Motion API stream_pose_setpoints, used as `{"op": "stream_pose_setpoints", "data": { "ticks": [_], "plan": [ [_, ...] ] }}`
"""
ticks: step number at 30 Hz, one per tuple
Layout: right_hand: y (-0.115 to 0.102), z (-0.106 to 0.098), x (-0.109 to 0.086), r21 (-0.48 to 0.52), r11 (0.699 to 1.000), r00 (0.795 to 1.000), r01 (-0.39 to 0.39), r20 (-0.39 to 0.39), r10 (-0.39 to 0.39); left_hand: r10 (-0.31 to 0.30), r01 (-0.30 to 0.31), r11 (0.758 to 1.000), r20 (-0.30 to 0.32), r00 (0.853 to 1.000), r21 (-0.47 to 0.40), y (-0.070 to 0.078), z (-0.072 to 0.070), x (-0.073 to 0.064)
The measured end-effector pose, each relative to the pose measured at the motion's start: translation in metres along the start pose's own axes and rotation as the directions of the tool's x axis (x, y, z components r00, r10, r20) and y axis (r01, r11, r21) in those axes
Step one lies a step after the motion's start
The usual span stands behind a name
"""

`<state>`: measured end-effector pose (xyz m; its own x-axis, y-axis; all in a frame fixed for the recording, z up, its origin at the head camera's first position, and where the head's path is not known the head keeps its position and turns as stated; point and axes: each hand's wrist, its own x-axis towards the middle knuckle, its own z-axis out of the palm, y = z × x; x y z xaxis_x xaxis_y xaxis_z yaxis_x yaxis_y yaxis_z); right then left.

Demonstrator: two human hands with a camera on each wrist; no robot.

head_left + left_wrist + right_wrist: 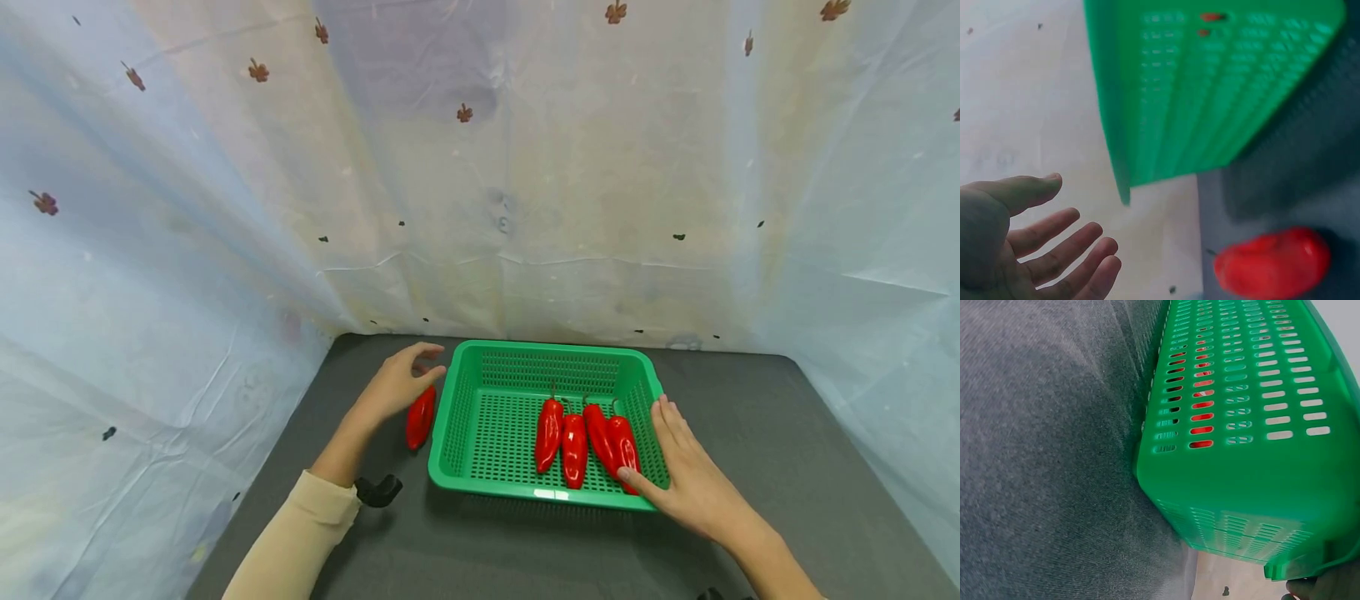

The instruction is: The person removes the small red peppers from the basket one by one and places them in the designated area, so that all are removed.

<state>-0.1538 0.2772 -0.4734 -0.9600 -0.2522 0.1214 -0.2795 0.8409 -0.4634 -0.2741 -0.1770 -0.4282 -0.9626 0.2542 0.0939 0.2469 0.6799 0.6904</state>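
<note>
A green plastic basket [491, 379] with slotted walls holds several glossy red peppers [574, 450] in its right half. Another red pepper [421, 418] lies on the table just left of the basket; the left wrist view shows this pepper [1272, 262] too. Above it, beside the basket's left rim, my left hand [397, 383] has its thumb and fingers spread apart and holds nothing. My right hand [693, 487] rests at the basket's right rim with fingers extended and thumb over the front right corner. Only some fingertips of it show in the right wrist view.
A dark grey cloth [517, 554] covers the table under the basket. Pale plastic sheeting [555, 183] with small leaf prints hangs behind the table and along both sides. A black wrist strap [378, 491] sits at the left wrist.
</note>
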Motion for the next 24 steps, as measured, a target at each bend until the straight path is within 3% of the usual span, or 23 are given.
{"op": "stream_pose_setpoints", "data": {
  "ticks": [12, 24],
  "plan": [
    [-0.001, 0.001, 0.001, -0.011, 1.0, 1.0, -0.006, 0.006, 0.006, 0.045, -0.046, 0.999, 0.1, 0.994, 0.009, 0.046, 0.032, 0.012],
    [0.0, 0.001, 0.001, -0.002, 1.0, 1.0, -0.003, 0.013, 0.003, 0.09, -0.093, 0.996, 0.193, 0.977, 0.009, 0.07, 0.052, 0.013]
  ]
}}
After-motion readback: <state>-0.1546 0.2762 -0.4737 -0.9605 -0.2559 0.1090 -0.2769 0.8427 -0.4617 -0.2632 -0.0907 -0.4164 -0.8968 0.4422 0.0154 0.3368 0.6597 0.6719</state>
